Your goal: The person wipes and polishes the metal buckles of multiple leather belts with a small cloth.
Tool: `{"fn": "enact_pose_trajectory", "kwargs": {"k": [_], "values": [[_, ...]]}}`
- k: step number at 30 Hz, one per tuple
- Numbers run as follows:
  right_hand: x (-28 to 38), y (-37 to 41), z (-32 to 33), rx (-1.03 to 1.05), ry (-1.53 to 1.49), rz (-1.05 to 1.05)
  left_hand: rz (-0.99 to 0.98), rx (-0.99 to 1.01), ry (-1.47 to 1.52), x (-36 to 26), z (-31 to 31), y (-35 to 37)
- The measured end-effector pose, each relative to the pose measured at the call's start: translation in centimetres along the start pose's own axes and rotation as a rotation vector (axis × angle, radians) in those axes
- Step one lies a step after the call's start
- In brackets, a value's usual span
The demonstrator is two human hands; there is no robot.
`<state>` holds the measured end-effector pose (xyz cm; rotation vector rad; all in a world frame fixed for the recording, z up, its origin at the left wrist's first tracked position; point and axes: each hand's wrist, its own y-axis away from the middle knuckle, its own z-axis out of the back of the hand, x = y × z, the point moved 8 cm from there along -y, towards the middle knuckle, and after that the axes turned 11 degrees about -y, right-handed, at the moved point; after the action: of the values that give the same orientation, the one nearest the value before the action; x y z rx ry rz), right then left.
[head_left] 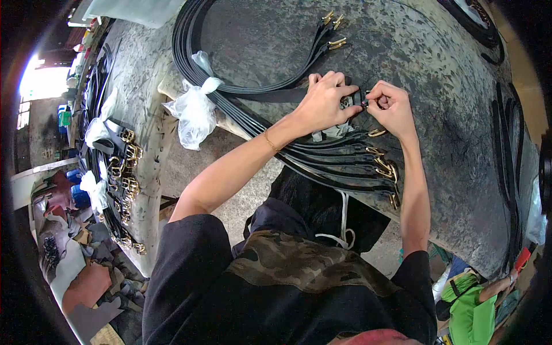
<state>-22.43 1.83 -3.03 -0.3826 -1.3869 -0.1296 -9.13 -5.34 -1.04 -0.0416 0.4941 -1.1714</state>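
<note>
Bent over a dark piece at the end of a black belt strap point(276, 94), my left hand point(330, 102) has its thumb and forefinger closed on it. My right hand point(392, 108) is pinched beside that same end, its fingertips close to my left thumb. Whatever small piece sits in the right fingertips is too hidden to name. Below both hands lies a bundle of black belts point(322, 162) with gold buckles point(384, 167) at their ends. Some crumpled pale wrapping point(336, 131) shows under my left hand.
Plastic wrap point(195, 112) ties a looped belt bundle point(187, 40). More buckled belts hang at the left point(123, 190), above leather scraps point(86, 282). Loose black straps point(507, 167) lie at the table's right side. Another person in green point(474, 313) is at lower right.
</note>
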Motion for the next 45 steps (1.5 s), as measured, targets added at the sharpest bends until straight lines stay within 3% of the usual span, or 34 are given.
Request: {"fn": "enact_pose_trajectory", "kwargs": {"k": [11,22,30,37,40,42,45], "values": [[0.5,-0.1,0.1,-0.012,0.063,0.03,-0.005,-0.01,-0.005,0.1,0.0,0.0],[-2.5,-0.5,2.7,-0.096,-0.736,-0.083,-0.004,-0.038,-0.014,-0.4,0.6,-0.1],[-2.4,-0.6,2.6,-0.087,-0.786,-0.083,-0.027,-0.167,0.044,0.0,0.8,-0.1],[-2.3,-0.6,2.7,-0.104,-0.844,-0.088,-0.002,-0.104,0.027,0.1,0.6,-0.3],[-2.7,-0.7,2.9,-0.107,-0.866,-0.109,-0.038,-0.154,0.077,-0.5,1.5,-0.2],[-2.8,-0.6,2.9,-0.115,-0.882,-0.114,-0.186,-0.155,0.057,-1.7,1.8,-0.1],[-2.7,-0.6,2.9,-0.122,-0.902,-0.115,-0.148,-0.114,0.09,-1.2,1.3,-0.3]]}}
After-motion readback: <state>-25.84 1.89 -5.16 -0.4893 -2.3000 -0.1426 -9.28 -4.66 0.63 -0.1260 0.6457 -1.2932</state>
